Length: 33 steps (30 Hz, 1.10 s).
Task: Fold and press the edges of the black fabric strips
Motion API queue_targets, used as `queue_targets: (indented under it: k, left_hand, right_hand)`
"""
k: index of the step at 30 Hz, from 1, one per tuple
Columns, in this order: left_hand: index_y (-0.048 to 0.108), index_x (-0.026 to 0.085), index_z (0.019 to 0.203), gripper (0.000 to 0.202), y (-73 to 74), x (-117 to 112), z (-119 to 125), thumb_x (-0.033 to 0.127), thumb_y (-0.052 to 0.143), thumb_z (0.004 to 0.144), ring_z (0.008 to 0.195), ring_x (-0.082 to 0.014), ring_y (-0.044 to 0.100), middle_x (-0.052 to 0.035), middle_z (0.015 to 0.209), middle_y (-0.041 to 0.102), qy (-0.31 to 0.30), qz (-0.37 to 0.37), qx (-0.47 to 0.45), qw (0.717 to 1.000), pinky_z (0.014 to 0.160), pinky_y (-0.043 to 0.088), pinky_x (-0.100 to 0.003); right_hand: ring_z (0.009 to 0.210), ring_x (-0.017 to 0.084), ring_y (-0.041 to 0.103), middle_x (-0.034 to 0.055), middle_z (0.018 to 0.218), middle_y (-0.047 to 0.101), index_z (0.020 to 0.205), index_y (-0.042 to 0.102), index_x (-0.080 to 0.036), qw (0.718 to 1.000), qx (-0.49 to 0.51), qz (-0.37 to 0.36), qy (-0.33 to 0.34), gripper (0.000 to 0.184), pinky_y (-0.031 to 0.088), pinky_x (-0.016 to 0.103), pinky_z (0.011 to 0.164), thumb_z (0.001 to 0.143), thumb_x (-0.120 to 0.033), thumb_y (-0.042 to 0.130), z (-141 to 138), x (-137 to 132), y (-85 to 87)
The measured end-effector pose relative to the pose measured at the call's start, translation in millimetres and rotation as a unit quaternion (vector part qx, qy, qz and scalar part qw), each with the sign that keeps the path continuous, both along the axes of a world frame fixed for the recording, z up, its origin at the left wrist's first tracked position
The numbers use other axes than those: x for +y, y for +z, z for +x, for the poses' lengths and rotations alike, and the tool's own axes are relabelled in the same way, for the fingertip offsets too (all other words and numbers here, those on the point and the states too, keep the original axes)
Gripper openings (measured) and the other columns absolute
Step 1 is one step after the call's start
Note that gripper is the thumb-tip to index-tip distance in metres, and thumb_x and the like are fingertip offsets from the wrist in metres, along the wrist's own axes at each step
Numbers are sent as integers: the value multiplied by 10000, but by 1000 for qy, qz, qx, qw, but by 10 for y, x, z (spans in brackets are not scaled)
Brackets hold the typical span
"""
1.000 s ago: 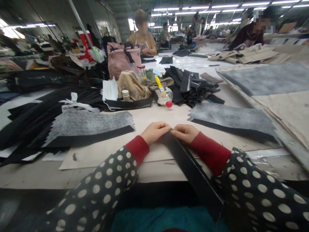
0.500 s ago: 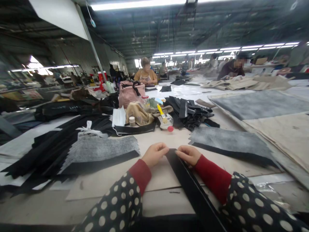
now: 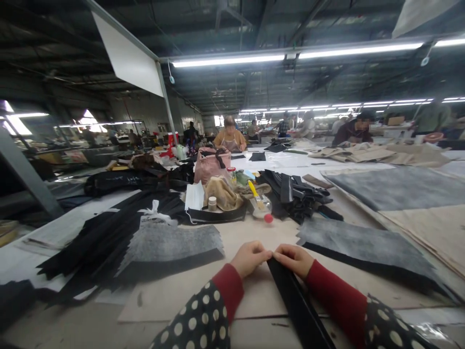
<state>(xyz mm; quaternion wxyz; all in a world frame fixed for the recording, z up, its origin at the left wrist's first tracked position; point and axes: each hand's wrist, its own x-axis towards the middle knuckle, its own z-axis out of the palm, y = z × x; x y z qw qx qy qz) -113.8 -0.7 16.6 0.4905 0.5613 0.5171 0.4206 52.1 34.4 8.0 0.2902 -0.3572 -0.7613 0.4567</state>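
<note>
A long black fabric strip [image 3: 296,300] runs from my fingertips down toward the bottom edge of the view. My left hand [image 3: 250,258] pinches the far end of the strip between thumb and fingers. Close beside it, my right hand [image 3: 296,258] pinches the same end, so the two sets of fingertips nearly touch. Beneath both hands lies a beige board [image 3: 203,295]. To the left is a fanned stack of grey-faced fabric pieces [image 3: 174,242] with black edges. On the right rests a similar stack of grey-faced pieces [image 3: 366,242].
Beyond my hands are a brush with a yellow handle [image 3: 253,188], a small jar [image 3: 212,203], a white face mask [image 3: 194,196] and a pink bag [image 3: 210,165]. Black strips [image 3: 301,191] lie piled behind. A co-worker [image 3: 229,135] sits across the table.
The view has tilted up and shifted left, so things appear lower and further right. My hands have drawn closer together at the strip's end, which looks narrower between the fingertips.
</note>
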Motion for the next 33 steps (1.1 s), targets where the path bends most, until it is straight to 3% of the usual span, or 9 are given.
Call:
queue_targets:
  k: [4,6,10,13,16,18,22,29,33]
  left_hand:
    - [472,169,653,359,20,-18,22,504,591,606,354,-39,302,65,476,428,-26,-56,-55,997,363,193,-181]
    - [482,162,665,362,43,-17,18,492,612,589,357,-35,315,59,494,441,-20,-63,-80,995,359,192,-176]
    - [468,161,698,344,104,28,-72,455,621,609,372,-23,310,71,486,408,72,-53,-191,977,365,166,-155]
    - [443,164,713,339,147,89,-218,409,650,604,391,-12,323,79,507,394,169,-26,-284,944,373,169,-134]
    - [436,167,710,354,175,141,-355,388,680,579,415,-9,358,81,542,397,245,-3,-352,904,388,223,-123]
    - [445,173,728,346,185,154,-393,401,667,594,439,-11,384,74,589,424,258,17,-384,887,402,254,-125]
    - [493,194,903,368,176,126,-319,443,598,654,462,-19,402,50,683,468,220,20,-362,906,396,248,-139]
    - [495,158,988,348,66,127,-157,396,486,735,457,-33,388,22,687,476,152,-11,-220,963,388,239,-165]
    - [494,142,981,305,27,162,-170,337,449,750,453,-34,375,21,673,467,137,-16,-189,972,383,232,-164]
  right_hand:
    - [501,98,379,-26,500,436,569,498,-166,999,-1,14,-41,405,296,237,489,667,-559,519,-27,71,50]
    - [503,98,385,-27,505,441,590,514,-164,998,10,-20,-53,412,304,240,496,668,-569,514,-48,77,104]
    - [580,123,476,-8,634,530,771,575,-165,984,64,-168,10,393,369,254,554,637,-535,573,-48,-116,151]
    - [682,157,536,-2,740,575,890,587,-197,958,96,-263,57,437,411,265,609,521,-407,689,25,-399,47]
    - [655,154,547,-10,726,579,954,576,-235,944,112,-302,67,469,425,264,594,511,-342,687,136,-590,-32]
    - [647,151,552,-9,731,581,1021,544,-251,949,120,-284,59,485,433,269,594,561,-344,664,203,-575,31]
    - [688,162,568,-4,736,592,1081,481,-249,968,134,-214,2,516,454,278,616,607,-357,655,261,-220,412]
    - [745,183,588,21,856,617,1061,452,-258,962,211,-54,-162,565,476,335,701,545,-284,680,275,871,1101]
    - [886,271,563,139,992,575,1033,492,-211,952,91,-3,-291,430,435,413,756,647,-349,621,440,1515,1390]
